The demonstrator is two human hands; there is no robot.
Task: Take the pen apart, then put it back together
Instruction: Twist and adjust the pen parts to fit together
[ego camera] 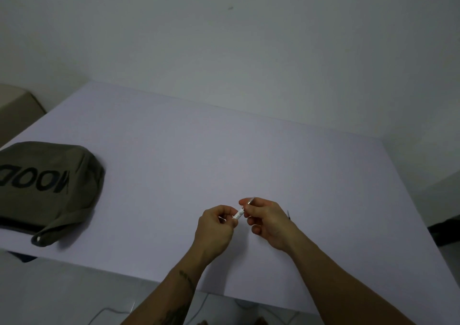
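Both hands hold the pen [238, 215] above the desk [249, 150]; left fingers [225, 212] pinch its barrel, right fingers [249, 209] its tip; how far along, I cannot tell.

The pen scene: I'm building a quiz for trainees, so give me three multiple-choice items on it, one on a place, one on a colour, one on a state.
1. Where is the bag on the table?
A. left side
B. right side
C. under the hands

2. What colour is the pen section between the hands?
A. red
B. white
C. black

3. How is the pen held?
A. lying untouched on the table
B. in the left hand only
C. gripped by both the left hand and the right hand

Key: 1 A, the olive bag lies far left of the hands. 2 B, the exposed barrel looks white. 3 C, fingers of both hands close on it above the table.
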